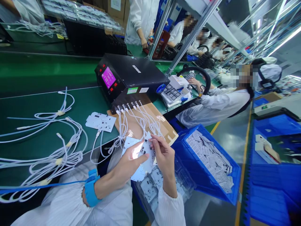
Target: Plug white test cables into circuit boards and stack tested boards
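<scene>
White circuit boards (148, 164) with small dark parts are in my left hand (130, 161), its thumb lying across the top one. At the upper right edge of that board, my right hand (164, 153) is closed, with thumb and fingertips pinching the edge. Whether a small part is also between those fingertips cannot be made out. Another white circuit board (101, 121) lies on the green table with a white cable (96, 142) plugged into it. A blue wrist strap (91, 188) with a cord circles my left wrist.
A black tester (138, 72) with a lit pink screen stands ahead, several white cables (122, 124) running from its front over cardboard (164, 121). Coiled cables (68, 147) lie left. A clear tray (150, 188) of boards sits below my hands; a blue bin (207, 163) and a seated co-worker are right.
</scene>
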Demonstrator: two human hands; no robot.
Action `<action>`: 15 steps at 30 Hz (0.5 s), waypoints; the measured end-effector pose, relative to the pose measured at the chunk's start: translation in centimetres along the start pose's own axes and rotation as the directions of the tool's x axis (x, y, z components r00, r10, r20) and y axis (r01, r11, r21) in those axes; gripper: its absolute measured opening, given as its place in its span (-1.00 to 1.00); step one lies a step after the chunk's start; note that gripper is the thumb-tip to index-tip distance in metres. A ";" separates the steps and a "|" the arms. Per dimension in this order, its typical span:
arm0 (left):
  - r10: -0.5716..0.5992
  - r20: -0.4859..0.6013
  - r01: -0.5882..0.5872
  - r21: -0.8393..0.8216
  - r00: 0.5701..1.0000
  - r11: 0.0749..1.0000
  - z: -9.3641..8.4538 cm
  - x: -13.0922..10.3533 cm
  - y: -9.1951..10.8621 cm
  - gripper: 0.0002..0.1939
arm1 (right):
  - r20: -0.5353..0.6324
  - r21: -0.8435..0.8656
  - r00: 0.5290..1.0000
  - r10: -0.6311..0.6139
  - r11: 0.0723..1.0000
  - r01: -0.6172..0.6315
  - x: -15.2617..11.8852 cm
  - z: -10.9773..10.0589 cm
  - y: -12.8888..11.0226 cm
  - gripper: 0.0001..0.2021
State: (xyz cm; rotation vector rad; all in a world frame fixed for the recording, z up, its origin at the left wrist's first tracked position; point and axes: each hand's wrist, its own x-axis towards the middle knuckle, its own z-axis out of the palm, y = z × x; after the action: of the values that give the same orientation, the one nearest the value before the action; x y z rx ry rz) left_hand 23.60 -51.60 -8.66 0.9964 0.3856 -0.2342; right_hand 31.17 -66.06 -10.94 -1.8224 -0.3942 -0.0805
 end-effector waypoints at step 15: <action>-0.010 -0.047 0.014 0.074 0.999 0.997 0.4 0.3 -0.7 -0.19 | 0.009 -0.159 0.998 -0.060 0.985 0.060 -0.7 -0.4 0.1 -0.88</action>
State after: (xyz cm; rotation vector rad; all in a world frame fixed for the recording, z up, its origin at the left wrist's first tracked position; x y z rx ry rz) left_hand 23.67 -52.30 -9.16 1.0747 0.4280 -0.2378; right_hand 30.66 -66.61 -11.13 -1.9688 -0.4563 -0.1541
